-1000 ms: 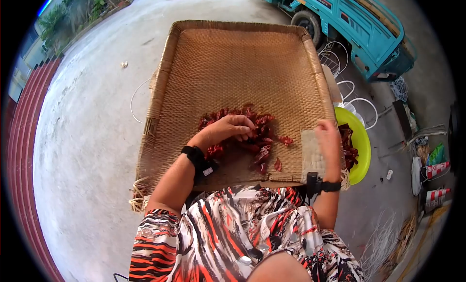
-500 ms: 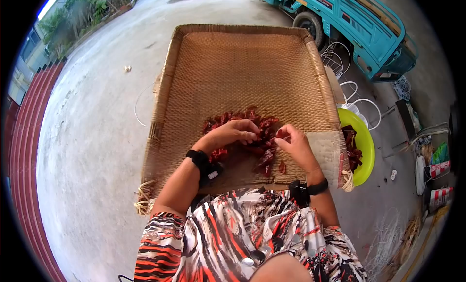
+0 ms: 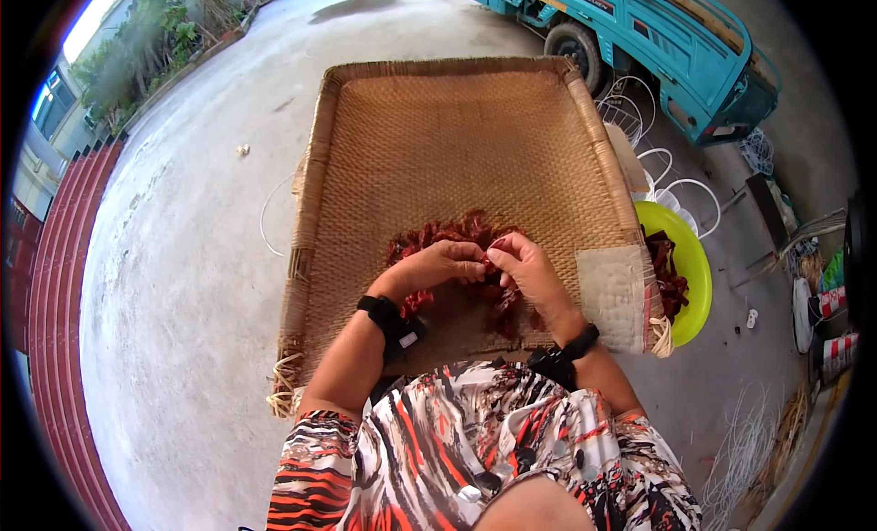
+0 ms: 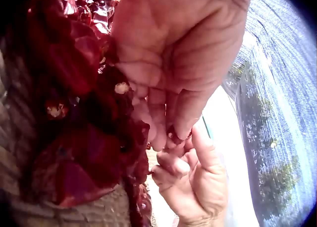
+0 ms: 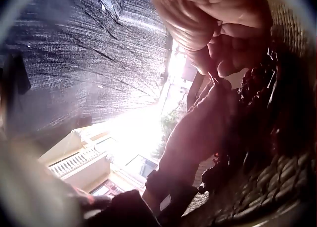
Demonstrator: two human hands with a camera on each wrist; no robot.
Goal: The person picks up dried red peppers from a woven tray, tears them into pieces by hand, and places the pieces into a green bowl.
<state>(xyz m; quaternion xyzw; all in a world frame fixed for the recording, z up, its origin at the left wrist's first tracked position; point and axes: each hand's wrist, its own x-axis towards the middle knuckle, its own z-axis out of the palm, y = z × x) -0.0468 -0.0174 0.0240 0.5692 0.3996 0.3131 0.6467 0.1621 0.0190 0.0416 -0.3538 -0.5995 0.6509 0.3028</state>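
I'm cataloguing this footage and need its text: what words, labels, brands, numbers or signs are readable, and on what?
No text can be read with certainty.
Teal vehicle: lettering on its side, too small and blurred to read.
Left wrist device: white label, any print too small to read.

Short-sleeved shirt (image 3: 411, 444), streaked white, black, orange; black wrist straps (image 3: 380, 314).
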